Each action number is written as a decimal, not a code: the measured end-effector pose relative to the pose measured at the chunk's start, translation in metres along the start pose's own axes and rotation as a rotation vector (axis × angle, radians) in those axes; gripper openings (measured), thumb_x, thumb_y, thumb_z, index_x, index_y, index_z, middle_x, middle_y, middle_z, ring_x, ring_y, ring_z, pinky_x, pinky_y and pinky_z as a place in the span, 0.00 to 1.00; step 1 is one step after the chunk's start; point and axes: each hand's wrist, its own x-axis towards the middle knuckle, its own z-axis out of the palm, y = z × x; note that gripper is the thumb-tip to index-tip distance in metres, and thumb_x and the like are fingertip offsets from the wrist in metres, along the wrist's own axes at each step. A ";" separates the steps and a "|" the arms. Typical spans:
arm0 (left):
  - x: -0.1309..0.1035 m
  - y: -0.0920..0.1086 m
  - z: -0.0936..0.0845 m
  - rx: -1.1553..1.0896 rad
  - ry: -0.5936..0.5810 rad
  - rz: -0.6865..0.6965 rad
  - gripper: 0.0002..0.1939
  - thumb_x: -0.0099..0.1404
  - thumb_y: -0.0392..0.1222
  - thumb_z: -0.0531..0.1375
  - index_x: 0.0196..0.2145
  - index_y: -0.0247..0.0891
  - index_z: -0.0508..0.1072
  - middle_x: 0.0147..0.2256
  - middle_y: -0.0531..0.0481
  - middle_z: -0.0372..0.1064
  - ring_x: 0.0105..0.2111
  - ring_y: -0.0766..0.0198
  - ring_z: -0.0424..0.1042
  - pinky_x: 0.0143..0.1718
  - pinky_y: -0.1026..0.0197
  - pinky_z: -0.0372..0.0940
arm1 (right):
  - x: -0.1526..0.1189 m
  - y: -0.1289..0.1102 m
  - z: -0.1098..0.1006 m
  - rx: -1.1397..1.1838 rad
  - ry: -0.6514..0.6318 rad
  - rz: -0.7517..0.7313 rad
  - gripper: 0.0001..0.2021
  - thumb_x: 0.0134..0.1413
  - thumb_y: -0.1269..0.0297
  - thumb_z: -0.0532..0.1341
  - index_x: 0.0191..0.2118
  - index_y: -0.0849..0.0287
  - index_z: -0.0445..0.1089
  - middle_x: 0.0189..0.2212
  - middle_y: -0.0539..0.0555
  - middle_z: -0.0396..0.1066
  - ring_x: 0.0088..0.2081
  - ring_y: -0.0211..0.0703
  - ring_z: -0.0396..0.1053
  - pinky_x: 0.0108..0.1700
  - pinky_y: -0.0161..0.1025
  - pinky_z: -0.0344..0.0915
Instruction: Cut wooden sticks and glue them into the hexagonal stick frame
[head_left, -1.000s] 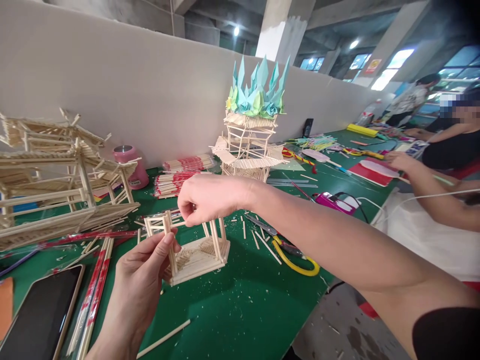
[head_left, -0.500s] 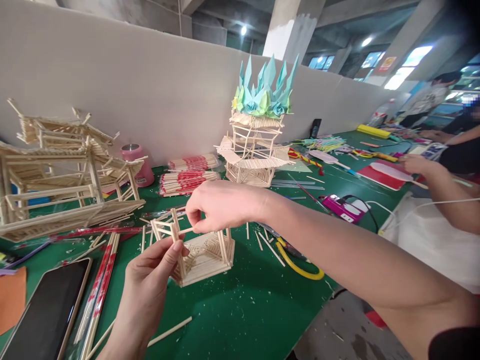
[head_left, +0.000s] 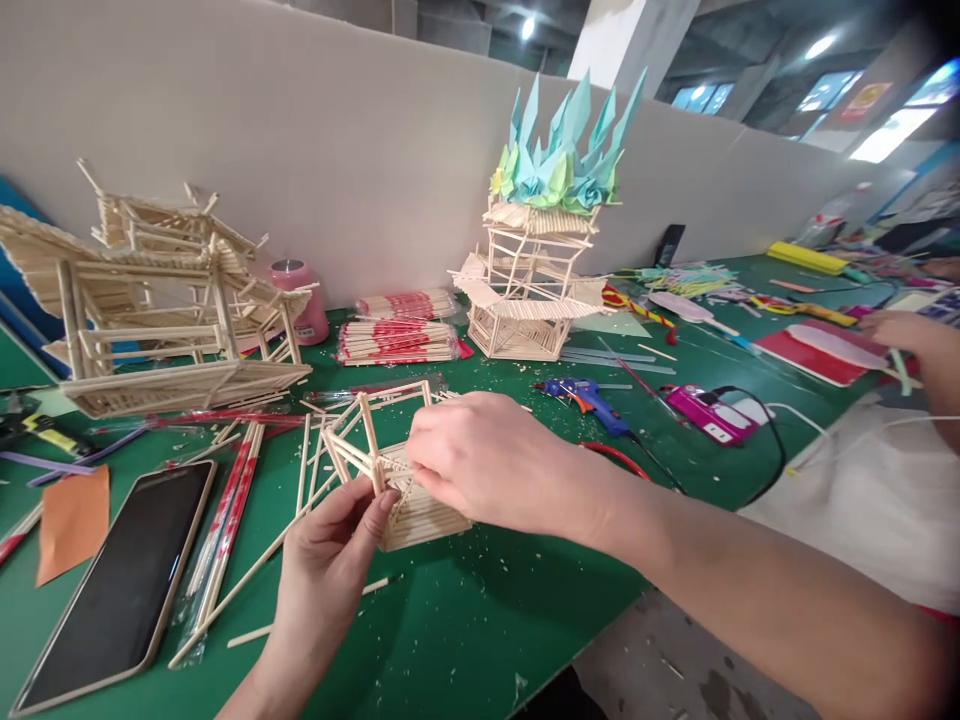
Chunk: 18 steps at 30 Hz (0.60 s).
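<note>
A small open frame of pale wooden sticks (head_left: pixel 427 522) stands on the green table, with a slatted floor and upright posts. My left hand (head_left: pixel 337 560) pinches the foot of its near left post between thumb and fingers. From the right, my right hand (head_left: pixel 480 460) reaches over the frame, its fingers closed around the end of a thin stick (head_left: pixel 395 468) beside that post. The right side of the frame is partly hidden behind my right hand.
A larger stick building (head_left: pixel 180 340) stands left, a stick tower (head_left: pixel 525 290) with blue paper points behind. Nearby are a phone (head_left: pixel 120 585), stick bundles (head_left: pixel 397 341), a pink bottle (head_left: pixel 302 305), a blue glue gun (head_left: pixel 589 400) and a purple power strip (head_left: pixel 712 414). Another person's hand (head_left: pixel 911 340) is at right.
The view has shifted, so most things sit farther right. My right hand has come lower over the frame, and the blue glue gun now shows behind it.
</note>
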 end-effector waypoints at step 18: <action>-0.030 -0.022 -0.022 0.192 -0.057 0.125 0.07 0.52 0.44 0.64 0.29 0.40 0.76 0.34 0.46 0.70 0.30 0.58 0.72 0.28 0.60 0.69 | -0.032 -0.020 0.041 -0.033 0.276 -0.068 0.09 0.51 0.76 0.58 0.23 0.60 0.69 0.23 0.50 0.70 0.28 0.40 0.65 0.27 0.39 0.50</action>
